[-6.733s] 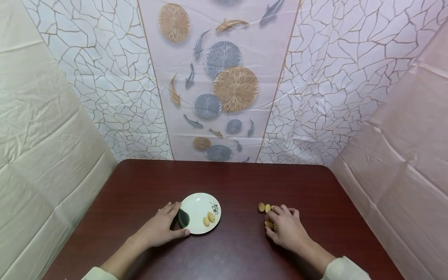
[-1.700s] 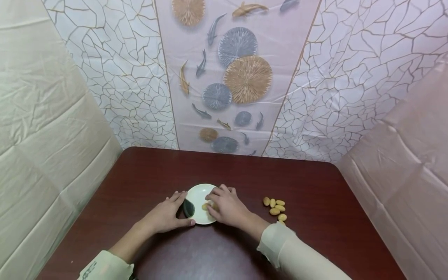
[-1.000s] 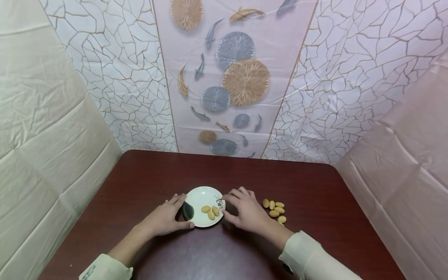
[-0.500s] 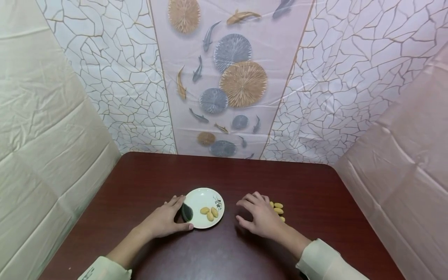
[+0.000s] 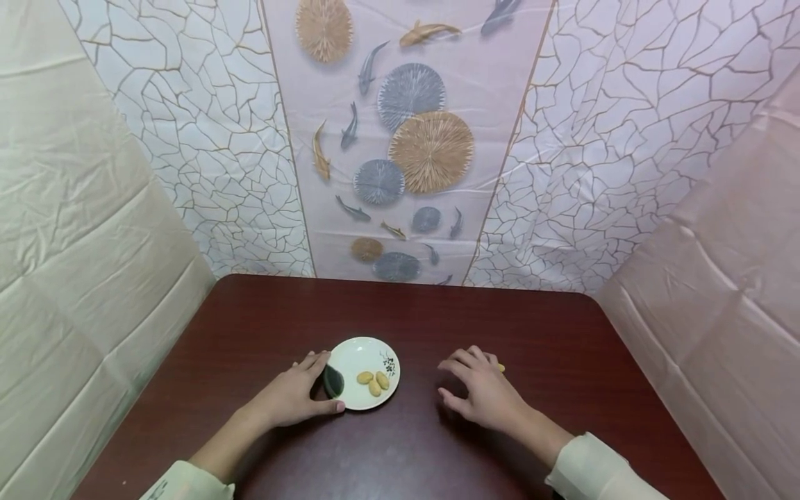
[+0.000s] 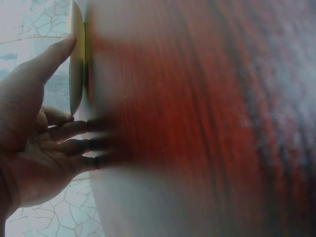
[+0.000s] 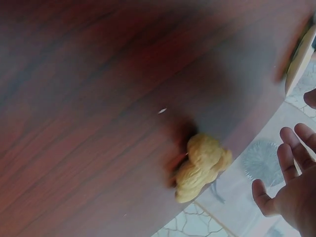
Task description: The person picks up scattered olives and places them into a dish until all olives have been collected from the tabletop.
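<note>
A small white plate [image 5: 355,355], with a dark patch at its left and a floral print at its right, lies left of centre on the table. Three yellow oval pieces [image 5: 382,380], date-like in shape, lie on it. My left hand [image 5: 284,397] spans the plate's left side; in the left wrist view its thumb and a fingertip touch the rim. Right of the plate my right hand [image 5: 490,390] hovers palm down, fingers loosely bent, holding nothing. It hides most of the other yellow pieces [image 7: 201,160], which sit clustered on the table in the right wrist view.
The dark red wooden table [image 5: 400,312] has rounded far corners. A patterned cloth [image 5: 400,160] hangs behind it, and pale cloth walls [image 5: 694,292] flank both sides. A tiny pale speck [image 7: 162,111] lies near the cluster.
My right hand has let go of a yellow piece on the plate, making three there, and drawn back rightward over the loose pieces. My left hand stays at the rim.
</note>
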Demonstrator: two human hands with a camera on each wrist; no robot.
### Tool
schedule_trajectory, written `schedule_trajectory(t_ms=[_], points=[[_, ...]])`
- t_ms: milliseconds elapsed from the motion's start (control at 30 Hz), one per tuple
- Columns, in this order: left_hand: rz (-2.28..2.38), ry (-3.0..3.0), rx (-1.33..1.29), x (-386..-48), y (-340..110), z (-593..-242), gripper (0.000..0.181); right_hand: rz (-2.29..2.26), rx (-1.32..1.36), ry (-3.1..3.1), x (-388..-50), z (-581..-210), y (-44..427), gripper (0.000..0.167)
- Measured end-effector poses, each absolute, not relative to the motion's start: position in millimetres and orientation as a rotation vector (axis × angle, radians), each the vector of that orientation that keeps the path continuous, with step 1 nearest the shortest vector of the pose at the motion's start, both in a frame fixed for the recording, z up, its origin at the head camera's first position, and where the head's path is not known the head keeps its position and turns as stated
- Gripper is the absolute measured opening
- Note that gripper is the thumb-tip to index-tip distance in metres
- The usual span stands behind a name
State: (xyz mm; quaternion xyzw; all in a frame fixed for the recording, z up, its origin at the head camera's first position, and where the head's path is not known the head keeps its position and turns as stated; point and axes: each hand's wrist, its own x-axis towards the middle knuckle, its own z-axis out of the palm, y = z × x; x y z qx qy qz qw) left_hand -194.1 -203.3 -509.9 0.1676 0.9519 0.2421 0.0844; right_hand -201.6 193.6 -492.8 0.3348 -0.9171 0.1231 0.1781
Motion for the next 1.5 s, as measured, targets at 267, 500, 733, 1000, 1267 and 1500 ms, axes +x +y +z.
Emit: schedule_trajectory(t_ms=[267,500,733,1000,1267,1500], points=[[0.730,2.831,0.495,-192.5,-202.5,-506.7,0.116,0.345,0.899,-2.622,-201.7,-494.3,208.5,0.037],[0.729,2.822,0.501,-192.5,-201.7,-505.2,0.116,0.327,0.875,-2.652,-202.5,-494.9,219.1,0.036],[0.734,2.836,0.505,-194.3,-201.5,-507.2,0.117,0.337,0.834,-2.690,-207.5,-496.9,227.9,0.035],[0.768,2.857,0.536,-195.1,-205.0,-514.2,0.117,0.349,0.796,-2.704,-212.0,-502.8,233.8,0.029],[0.744,2.830,0.488,-193.4,-202.5,-507.0,0.117,0.333,0.778,-2.720,-218.3,-504.7,235.8,0.024],[0.747,2.835,0.494,-193.3,-202.5,-509.0,0.117,0.289,0.782,-2.713,-223.7,-505.0,234.1,0.026]])
